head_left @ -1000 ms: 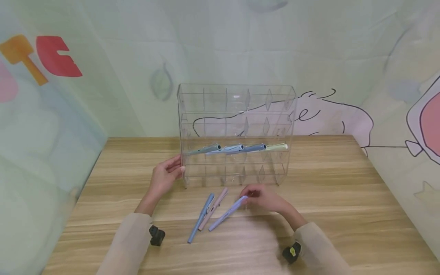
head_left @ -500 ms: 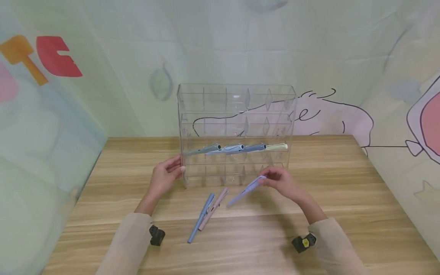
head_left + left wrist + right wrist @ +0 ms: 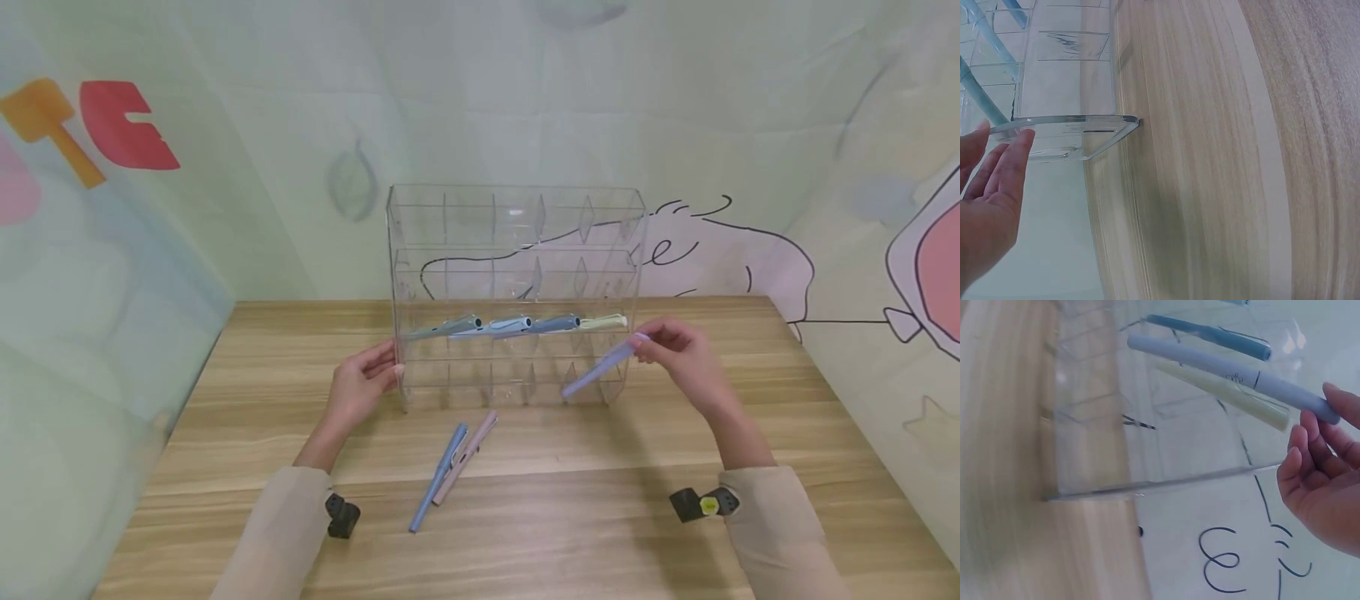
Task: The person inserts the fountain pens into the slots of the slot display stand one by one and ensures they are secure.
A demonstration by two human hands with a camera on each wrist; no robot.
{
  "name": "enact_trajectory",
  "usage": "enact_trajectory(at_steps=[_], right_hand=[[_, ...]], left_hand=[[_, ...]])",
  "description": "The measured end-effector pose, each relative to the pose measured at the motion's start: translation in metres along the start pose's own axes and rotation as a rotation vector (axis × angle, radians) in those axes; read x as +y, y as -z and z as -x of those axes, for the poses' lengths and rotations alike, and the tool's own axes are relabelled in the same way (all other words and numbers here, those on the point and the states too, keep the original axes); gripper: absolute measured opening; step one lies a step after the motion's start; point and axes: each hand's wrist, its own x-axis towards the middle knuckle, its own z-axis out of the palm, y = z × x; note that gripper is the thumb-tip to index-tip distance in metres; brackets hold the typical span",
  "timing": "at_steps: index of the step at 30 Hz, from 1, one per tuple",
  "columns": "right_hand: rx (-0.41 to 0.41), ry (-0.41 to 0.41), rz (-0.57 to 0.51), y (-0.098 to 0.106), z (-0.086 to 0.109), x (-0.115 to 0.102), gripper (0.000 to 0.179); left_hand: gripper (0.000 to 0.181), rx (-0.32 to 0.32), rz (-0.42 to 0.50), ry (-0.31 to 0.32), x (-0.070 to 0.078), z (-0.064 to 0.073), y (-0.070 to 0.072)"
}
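My right hand (image 3: 686,358) pinches a lilac pen (image 3: 600,369) near one end, between thumb and fingers. The pen slants down to the left across the right front of a clear acrylic rack (image 3: 517,260). In the right wrist view, the lilac pen (image 3: 1197,359) overlaps a pale green pen (image 3: 1229,397) lying in the rack. My left hand (image 3: 360,385) touches the rack's left side, fingers nearly straight; the left wrist view shows its fingertips (image 3: 1025,136) at the side panel. A blue pen (image 3: 437,479) and a pink pen (image 3: 465,458) lie side by side on the table.
Several pens, among them a grey-green one (image 3: 450,326) and a dark blue one (image 3: 557,323), lie along one tier of the rack. The wooden table (image 3: 285,367) meets a printed cloth backdrop (image 3: 300,167) behind the rack.
My right hand has lifted the lilac pen off the table and carried it right and away from me, up to the rack's right end. The left hand stays at the rack's side.
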Motion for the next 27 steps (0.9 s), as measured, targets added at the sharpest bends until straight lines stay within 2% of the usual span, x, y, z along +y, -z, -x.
enact_trajectory(at_steps=[3,10,14,23,27], right_hand=[[0.076,0.011,-0.052,0.011,-0.001,-0.006,0.004],[0.3,0.053,-0.092,0.032,-0.007,-0.021,0.004],[0.389,0.043,-0.105,0.04,-0.01,-0.029,0.007],[0.443,-0.047,-0.109,0.041,-0.013,-0.03,0.023],[0.431,-0.088,-0.047,0.034,-0.014,-0.022,0.024]], left_hand=[[0.044,0.001,0.001,0.001,0.0,0.0,0.0],[0.044,0.003,0.0,-0.007,0.0,0.0,-0.001],[0.044,0.004,-0.001,-0.014,-0.001,0.0,0.0],[0.043,0.006,-0.006,-0.019,-0.001,0.0,0.001],[0.043,0.002,-0.007,-0.022,0.0,0.001,0.001]])
